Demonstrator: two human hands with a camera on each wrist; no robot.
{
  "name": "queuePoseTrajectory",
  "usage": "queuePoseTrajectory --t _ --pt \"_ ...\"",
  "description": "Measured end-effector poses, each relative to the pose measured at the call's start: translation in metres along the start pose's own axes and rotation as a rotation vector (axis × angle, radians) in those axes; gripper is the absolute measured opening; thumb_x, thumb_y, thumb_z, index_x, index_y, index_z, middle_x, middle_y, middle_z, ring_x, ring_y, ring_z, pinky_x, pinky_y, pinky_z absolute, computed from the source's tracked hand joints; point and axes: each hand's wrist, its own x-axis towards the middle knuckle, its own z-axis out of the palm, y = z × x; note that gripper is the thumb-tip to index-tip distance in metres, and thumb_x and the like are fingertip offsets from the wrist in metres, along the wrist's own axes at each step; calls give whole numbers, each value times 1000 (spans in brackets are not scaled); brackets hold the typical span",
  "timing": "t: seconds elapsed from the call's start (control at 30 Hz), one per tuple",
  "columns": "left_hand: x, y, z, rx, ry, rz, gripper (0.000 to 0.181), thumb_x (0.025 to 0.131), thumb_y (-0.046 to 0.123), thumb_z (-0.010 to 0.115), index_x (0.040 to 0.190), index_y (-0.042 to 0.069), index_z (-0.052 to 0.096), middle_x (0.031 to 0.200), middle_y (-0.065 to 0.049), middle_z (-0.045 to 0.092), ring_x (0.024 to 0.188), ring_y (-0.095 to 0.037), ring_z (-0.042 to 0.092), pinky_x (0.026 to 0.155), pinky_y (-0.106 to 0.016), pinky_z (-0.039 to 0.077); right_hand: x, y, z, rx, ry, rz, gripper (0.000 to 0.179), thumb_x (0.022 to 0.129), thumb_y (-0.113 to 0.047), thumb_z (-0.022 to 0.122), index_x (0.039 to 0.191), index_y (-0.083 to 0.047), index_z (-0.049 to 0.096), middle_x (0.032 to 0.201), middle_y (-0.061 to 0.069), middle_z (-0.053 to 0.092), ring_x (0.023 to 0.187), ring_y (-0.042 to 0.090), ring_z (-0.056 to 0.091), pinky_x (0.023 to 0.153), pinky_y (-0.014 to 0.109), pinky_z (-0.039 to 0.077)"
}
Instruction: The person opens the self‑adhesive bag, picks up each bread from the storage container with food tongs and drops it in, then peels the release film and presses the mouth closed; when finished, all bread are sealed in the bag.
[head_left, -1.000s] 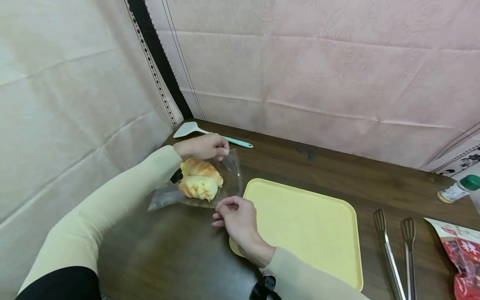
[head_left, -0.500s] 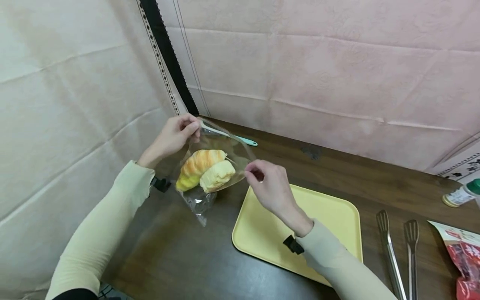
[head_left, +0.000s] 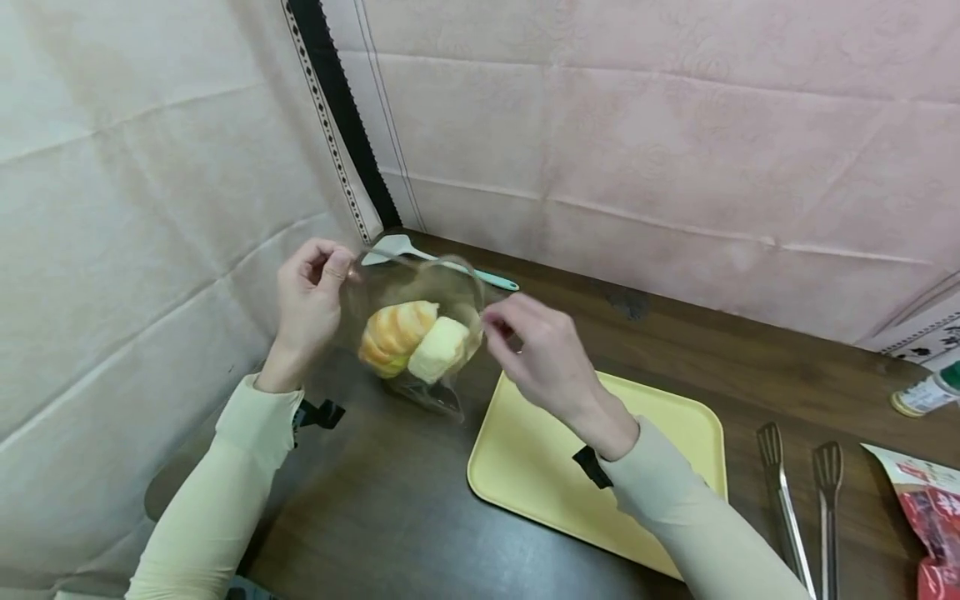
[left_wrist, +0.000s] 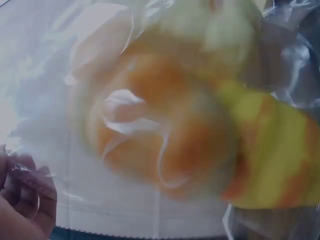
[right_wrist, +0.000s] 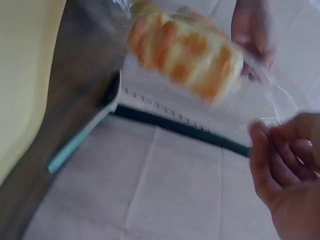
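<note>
A clear plastic bag (head_left: 390, 279) hangs between my two hands, its mouth spread apart at the top. Inside it lie two breads side by side: an orange-striped roll (head_left: 397, 329) and a pale yellow piece (head_left: 438, 350). My left hand (head_left: 311, 292) pinches the bag's left edge between thumb and fingers. On the opposite side, my right hand (head_left: 536, 354) pinches the right edge. In the right wrist view the striped roll (right_wrist: 182, 52) shows through the film, with my right hand (right_wrist: 290, 165) at the edge. The left wrist view is blurred by the bread close up.
Under my right forearm lies a yellow tray (head_left: 517, 467). A pale blue spatula (head_left: 480, 275) lies behind the bag. Farther right are two metal tongs or forks (head_left: 783, 492), a red packet (head_left: 937, 517) and a green-capped bottle (head_left: 926, 392). Cloth walls stand behind and left.
Both hands have risen with the bag from near the table. My left hand has swung left, the right hand up and rightward, and the bag now hangs with the breads low inside.
</note>
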Motion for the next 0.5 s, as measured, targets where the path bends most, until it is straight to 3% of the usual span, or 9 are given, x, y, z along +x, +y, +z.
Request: queuePoseTrajectory --t 0.07,0.23,0.4,0.5 --pt "-3 -1 -1 -6 25 12 28 106 3 64 86 23 69 75 16 65 70 -2 62 66 -15 48 1 1 0 29 -13 -17 16 94 12 69 109 6 72 90 14 76 76 20 73 68 32 63" --pt "-6 -6 -2 -11 46 66 26 107 6 63 88 23 67 79 16 65 74 -2 63 71 -16 50 4 3 -2 69 -5 34 42 95 9 68 136 5 60 85 11 75 74 19 74 70 33 63" --pt "-9 -10 0 -38 87 41 30 110 3 58 88 23 66 79 15 63 74 -1 64 73 -16 51 1 9 -1 95 -47 161 41 97 6 67 137 5 63 88 10 77 76 21 75 72 35 63" --pt "-12 -11 2 -80 73 12 31 110 -1 55 91 20 66 81 14 68 78 -1 68 81 -16 55 -1 16 -1 135 -76 280 36 99 3 67 134 3 69 90 10 79 79 22 77 75 36 63"
